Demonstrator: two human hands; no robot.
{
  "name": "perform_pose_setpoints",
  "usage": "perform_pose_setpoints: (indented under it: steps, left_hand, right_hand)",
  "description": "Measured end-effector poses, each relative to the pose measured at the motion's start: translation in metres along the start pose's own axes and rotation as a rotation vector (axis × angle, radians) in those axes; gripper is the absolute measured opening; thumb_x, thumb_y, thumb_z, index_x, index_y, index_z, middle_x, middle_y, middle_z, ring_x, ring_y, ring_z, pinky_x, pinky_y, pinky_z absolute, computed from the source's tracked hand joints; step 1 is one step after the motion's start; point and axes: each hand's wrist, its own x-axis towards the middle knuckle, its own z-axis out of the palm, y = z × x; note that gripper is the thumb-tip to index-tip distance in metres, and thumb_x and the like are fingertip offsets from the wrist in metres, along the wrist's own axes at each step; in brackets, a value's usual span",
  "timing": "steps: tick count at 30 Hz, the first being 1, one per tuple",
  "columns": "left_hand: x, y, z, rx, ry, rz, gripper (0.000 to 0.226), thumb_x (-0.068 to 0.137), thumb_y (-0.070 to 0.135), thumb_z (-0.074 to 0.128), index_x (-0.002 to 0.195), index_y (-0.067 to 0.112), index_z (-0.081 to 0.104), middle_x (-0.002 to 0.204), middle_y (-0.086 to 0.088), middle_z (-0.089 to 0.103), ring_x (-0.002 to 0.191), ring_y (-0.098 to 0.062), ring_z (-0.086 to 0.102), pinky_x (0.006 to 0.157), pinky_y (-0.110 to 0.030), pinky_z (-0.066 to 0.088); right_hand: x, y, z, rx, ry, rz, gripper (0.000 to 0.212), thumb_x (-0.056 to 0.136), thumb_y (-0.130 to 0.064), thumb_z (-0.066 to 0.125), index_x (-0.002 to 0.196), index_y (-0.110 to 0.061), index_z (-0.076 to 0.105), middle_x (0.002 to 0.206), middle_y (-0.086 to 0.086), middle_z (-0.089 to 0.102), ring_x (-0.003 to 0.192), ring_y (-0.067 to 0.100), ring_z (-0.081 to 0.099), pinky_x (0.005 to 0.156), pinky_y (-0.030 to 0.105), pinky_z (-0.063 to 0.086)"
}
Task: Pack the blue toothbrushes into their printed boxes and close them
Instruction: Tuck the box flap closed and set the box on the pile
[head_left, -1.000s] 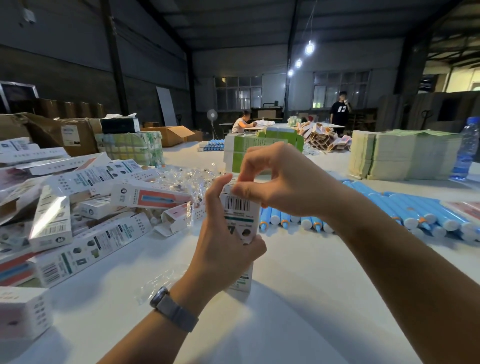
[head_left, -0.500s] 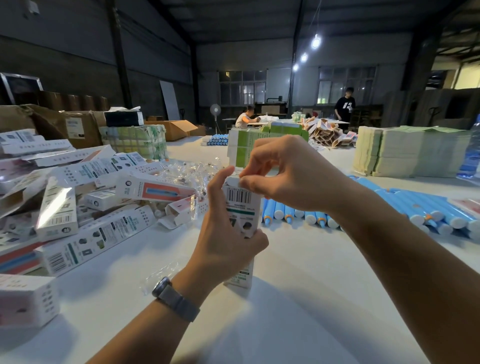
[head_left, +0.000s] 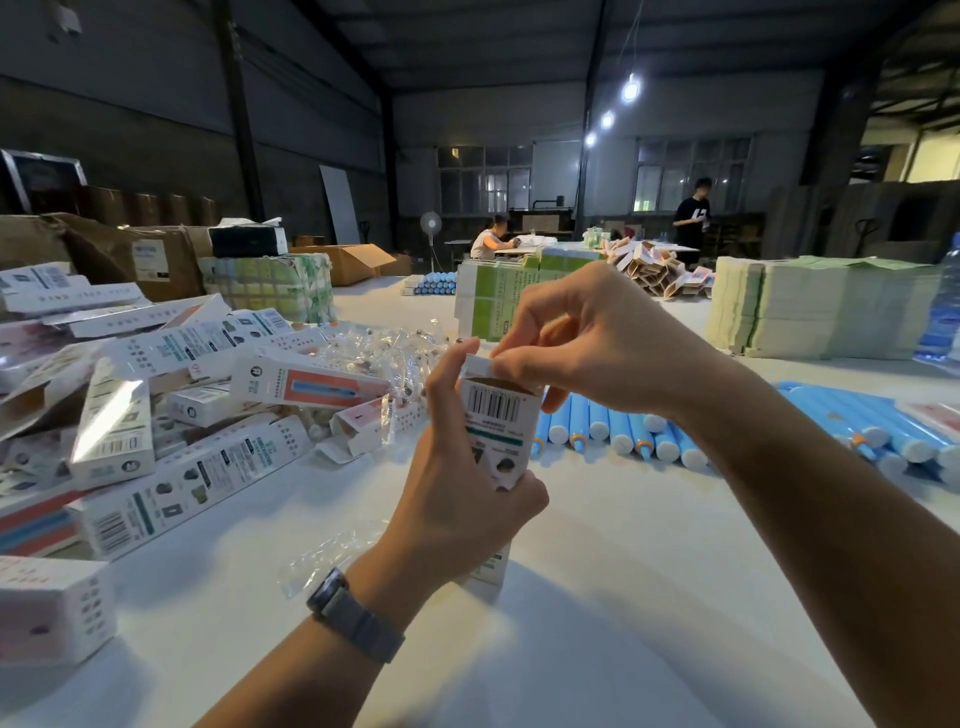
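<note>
Left hand (head_left: 457, 483) upright, fingers curled in a grip, right hand (head_left: 587, 338) above, fingertips pinching

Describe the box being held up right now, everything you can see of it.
The printed box is a slim white carton that looks like thin card, held upright above the white table. The side facing the camera bears a barcode, a green stripe and small dark icons. Its top end is open, showing brown unprinted card inside, with the white top flap raised. The left hand grips its body, thumb up along the left edge; the right hand pinches the flap. Its lower end shows below the left hand. The contents cannot be seen.
</note>
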Motion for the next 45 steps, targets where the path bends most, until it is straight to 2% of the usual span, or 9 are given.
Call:
perform_pose_setpoints:
  steps: [8, 13, 18, 23, 30, 35, 40, 42, 45]
  left_hand:
    - [-0.001, -0.001, -0.004, -0.03, 0.028, -0.004, 0.103, 0.063, 0.004, 0.066, 0.131, 0.06, 0.013, 0.099, 0.028, 0.046, 0.088, -0.012, 0.061, 0.066, -0.033, 0.061]
    - [-0.002, 0.002, -0.004, -0.044, 0.044, 0.038, 0.092, 0.066, 0.001, 0.062, 0.122, 0.06, 0.02, 0.101, 0.019, 0.046, 0.078, -0.011, 0.058, 0.059, -0.026, 0.056]
    - [-0.001, -0.002, -0.004, -0.064, 0.068, 0.049, 0.079, 0.073, 0.0, 0.065, 0.117, 0.052, 0.023, 0.102, 0.022, 0.049, 0.085, -0.01, 0.061, 0.066, -0.021, 0.055]
    - [0.0, -0.006, -0.002, -0.065, 0.145, 0.03, 0.075, 0.076, 0.01, 0.071, 0.113, 0.056, 0.025, 0.102, 0.024, 0.053, 0.087, -0.016, 0.065, 0.072, -0.024, 0.056]
    - [0.003, -0.007, 0.0, -0.101, 0.214, -0.012, 0.079, 0.071, 0.011, 0.079, 0.108, 0.058, 0.026, 0.099, 0.03, 0.058, 0.081, -0.007, 0.068, 0.069, -0.017, 0.053]
    - [0.004, -0.007, -0.002, -0.085, 0.208, -0.026, 0.084, 0.076, 0.002, 0.08, 0.108, 0.058, 0.027, 0.094, 0.026, 0.058, 0.084, -0.007, 0.069, 0.065, -0.015, 0.054]
    - [0.002, -0.005, -0.003, -0.325, 0.117, -0.079, 0.067, 0.074, -0.004, 0.049, 0.112, 0.049, 0.033, 0.106, 0.01, 0.06, 0.104, -0.014, 0.066, 0.078, -0.026, 0.057]
    - [0.002, -0.002, 0.0, -0.359, 0.105, -0.085, 0.071, 0.065, -0.011, 0.039, 0.114, 0.04, 0.031, 0.111, 0.006, 0.055, 0.109, -0.013, 0.063, 0.085, -0.035, 0.058]
    - [0.002, 0.004, -0.001, -0.439, 0.103, -0.076, 0.075, 0.06, -0.013, 0.035, 0.12, 0.033, 0.034, 0.126, -0.007, 0.049, 0.115, -0.016, 0.06, 0.093, -0.044, 0.054]
  right_hand:
    - [0.003, -0.003, 0.006, -0.104, -0.041, -0.065, 0.014, 0.085, -0.016, 0.073, 0.072, -0.018, 0.069, 0.076, -0.008, 0.063, 0.072, 0.013, 0.067, 0.057, 0.018, 0.052]
    - [0.003, 0.0, 0.0, -0.093, -0.096, -0.089, 0.014, 0.086, -0.018, 0.072, 0.072, -0.022, 0.07, 0.083, -0.003, 0.061, 0.08, 0.024, 0.066, 0.064, 0.038, 0.056]
    - [0.0, 0.013, 0.006, 0.021, -0.069, -0.12, 0.012, 0.082, -0.011, 0.076, 0.084, -0.022, 0.072, 0.086, -0.005, 0.058, 0.089, 0.022, 0.064, 0.078, 0.033, 0.058]
    - [0.005, 0.027, 0.016, 0.049, -0.016, -0.13, 0.014, 0.084, -0.01, 0.073, 0.09, -0.023, 0.072, 0.093, -0.003, 0.056, 0.095, 0.02, 0.059, 0.075, 0.039, 0.058]
    - [0.007, 0.047, 0.018, 0.189, -0.022, -0.075, 0.017, 0.087, -0.01, 0.07, 0.103, -0.013, 0.075, 0.098, -0.006, 0.063, 0.093, 0.008, 0.063, 0.07, 0.016, 0.052]
    - [0.003, 0.051, 0.019, 0.293, -0.095, 0.004, 0.02, 0.09, -0.016, 0.068, 0.103, -0.03, 0.072, 0.094, -0.015, 0.071, 0.093, 0.009, 0.068, 0.063, 0.022, 0.056]
    - [0.003, 0.053, 0.037, 0.15, 0.181, 0.016, 0.017, 0.094, -0.013, 0.062, 0.109, -0.022, 0.066, 0.105, -0.005, 0.066, 0.083, 0.017, 0.069, 0.063, 0.024, 0.059]
    - [0.001, 0.055, 0.044, 0.077, 0.301, 0.05, 0.025, 0.093, -0.017, 0.065, 0.118, -0.018, 0.064, 0.116, -0.001, 0.058, 0.088, 0.015, 0.064, 0.064, 0.019, 0.056]
    - [-0.003, 0.049, 0.052, -0.018, 0.181, 0.078, 0.062, 0.083, -0.03, 0.077, 0.138, -0.017, 0.052, 0.124, 0.001, 0.053, 0.102, 0.016, 0.058, 0.079, 0.023, 0.052]
